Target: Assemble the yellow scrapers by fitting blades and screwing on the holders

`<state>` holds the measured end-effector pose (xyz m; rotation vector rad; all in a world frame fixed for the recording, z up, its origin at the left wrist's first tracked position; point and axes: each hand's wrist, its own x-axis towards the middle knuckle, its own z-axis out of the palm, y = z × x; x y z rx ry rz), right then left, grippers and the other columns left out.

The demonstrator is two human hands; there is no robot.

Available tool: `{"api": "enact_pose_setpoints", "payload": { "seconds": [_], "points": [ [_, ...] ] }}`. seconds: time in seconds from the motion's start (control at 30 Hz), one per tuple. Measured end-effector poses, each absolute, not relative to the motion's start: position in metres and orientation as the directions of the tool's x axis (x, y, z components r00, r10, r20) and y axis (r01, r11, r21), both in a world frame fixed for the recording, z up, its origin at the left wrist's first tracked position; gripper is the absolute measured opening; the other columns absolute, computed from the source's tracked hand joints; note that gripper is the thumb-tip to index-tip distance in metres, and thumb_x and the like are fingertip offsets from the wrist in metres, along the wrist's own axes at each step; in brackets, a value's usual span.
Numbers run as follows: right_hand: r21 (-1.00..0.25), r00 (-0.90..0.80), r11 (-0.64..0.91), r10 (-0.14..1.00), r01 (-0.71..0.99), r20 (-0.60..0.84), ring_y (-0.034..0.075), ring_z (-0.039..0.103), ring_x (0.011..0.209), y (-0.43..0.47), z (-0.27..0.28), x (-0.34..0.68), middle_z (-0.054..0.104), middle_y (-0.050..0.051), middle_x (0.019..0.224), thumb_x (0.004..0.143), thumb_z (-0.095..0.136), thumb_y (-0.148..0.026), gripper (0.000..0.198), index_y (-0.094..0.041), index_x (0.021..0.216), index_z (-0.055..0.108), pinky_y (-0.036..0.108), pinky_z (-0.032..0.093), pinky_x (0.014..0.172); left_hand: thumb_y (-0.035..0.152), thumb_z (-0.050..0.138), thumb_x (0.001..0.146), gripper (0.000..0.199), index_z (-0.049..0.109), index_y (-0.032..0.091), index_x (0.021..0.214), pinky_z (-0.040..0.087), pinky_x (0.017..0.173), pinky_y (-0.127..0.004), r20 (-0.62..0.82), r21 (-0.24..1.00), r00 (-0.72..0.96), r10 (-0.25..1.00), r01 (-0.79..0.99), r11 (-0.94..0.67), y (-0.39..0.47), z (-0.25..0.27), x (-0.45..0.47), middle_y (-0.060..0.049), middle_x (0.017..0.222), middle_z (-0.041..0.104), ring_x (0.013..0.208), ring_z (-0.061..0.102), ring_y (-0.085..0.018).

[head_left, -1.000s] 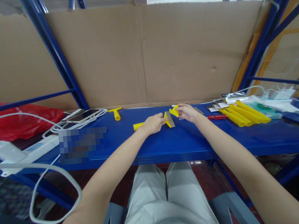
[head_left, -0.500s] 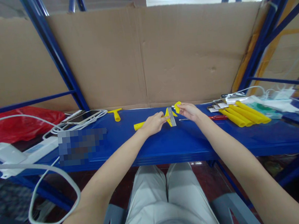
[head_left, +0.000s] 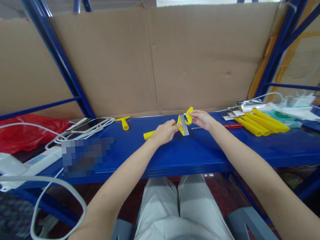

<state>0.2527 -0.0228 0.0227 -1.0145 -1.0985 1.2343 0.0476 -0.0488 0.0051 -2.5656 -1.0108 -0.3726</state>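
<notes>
My left hand point(head_left: 166, 132) is closed around a yellow scraper, whose tube handle point(head_left: 149, 135) sticks out to the left of the fingers. At the scraper's head lies a flat metal blade point(head_left: 183, 125) over yellow plastic. My right hand point(head_left: 202, 119) pinches a flat yellow plastic piece point(head_left: 189, 115) with angled edges, tilted up just beside the blade; whether they touch I cannot tell. Below the right hand a red-handled screwdriver point(head_left: 232, 126) rests on the blue table, its shaft pointing left.
Several yellow tubes point(head_left: 263, 122) lie at the right near metal blades point(head_left: 232, 113). A yellow T-shaped part point(head_left: 125, 123) stands at the back left. A phone point(head_left: 90, 125), white cables, a power strip point(head_left: 37, 163) and a red bag point(head_left: 23, 132) occupy the left. Cardboard point(head_left: 152, 61) walls the back.
My right hand has turned the yellow piece more upright and brought it slightly left, closer to the blade. The left hand and the scraper have hardly moved.
</notes>
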Motion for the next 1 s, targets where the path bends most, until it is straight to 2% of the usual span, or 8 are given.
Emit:
{"api": "enact_pose_setpoints", "payload": {
  "seconds": [0.33,0.5,0.7,0.87,1.0],
  "points": [
    [-0.979,0.025,0.067,0.998,-0.193,0.063,0.011,0.063,0.061,-0.022,0.021,0.251,0.069,0.004,0.069,0.086,0.048,-0.002,0.019,-0.015,0.078,0.059,0.023,0.052,0.068,0.024,0.036,0.096,0.04,0.055,0.026,0.13,0.047,0.079,-0.029,0.296,-0.227,0.719,0.629,0.693,-0.684,-0.048,0.005,0.049,-0.009,0.106,0.055,0.099,0.056,-0.02],
    [-0.982,0.017,0.066,0.998,-0.179,0.064,0.011,0.064,0.063,-0.021,0.019,0.251,0.069,0.005,0.07,0.086,0.049,-0.002,0.019,-0.014,0.077,0.059,0.024,0.052,0.068,0.023,0.038,0.094,0.037,0.064,0.024,0.12,0.048,0.08,-0.03,0.235,-0.234,0.692,0.682,0.722,-0.652,-0.042,-0.003,0.05,-0.009,0.103,0.058,0.095,0.059,-0.02],
    [-0.982,0.023,0.07,0.997,-0.173,0.067,0.01,0.062,0.06,-0.02,0.016,0.251,0.069,0.004,0.069,0.085,0.05,-0.002,0.018,-0.015,0.077,0.06,0.025,0.053,0.069,0.019,0.037,0.093,0.038,0.064,0.025,0.119,0.048,0.078,-0.03,0.234,-0.215,0.685,0.69,0.728,-0.651,-0.039,-0.005,0.05,-0.009,0.103,0.059,0.096,0.06,-0.021],
    [-0.984,0.01,0.026,1.0,-0.174,0.024,0.008,0.06,0.056,-0.024,0.017,0.246,0.066,0.002,0.064,0.083,0.048,0.002,0.023,-0.014,0.072,0.059,0.018,0.051,0.059,0.022,0.037,0.094,0.037,0.065,0.026,0.117,0.048,0.076,-0.027,0.226,-0.23,0.68,0.697,0.733,-0.64,-0.041,-0.003,0.05,-0.008,0.102,0.059,0.097,0.06,-0.02],
    [-0.993,-0.054,-0.044,0.998,-0.105,-0.039,0.008,0.06,0.054,-0.03,0.017,0.241,0.064,0.001,0.059,0.079,0.05,0.008,0.025,-0.013,0.069,0.059,0.016,0.051,0.055,0.024,0.036,0.095,0.037,0.065,0.025,0.117,0.048,0.075,-0.027,0.218,-0.251,0.684,0.696,0.729,-0.637,-0.042,-0.002,0.05,-0.008,0.103,0.06,0.096,0.061,-0.02]
  ]
}}
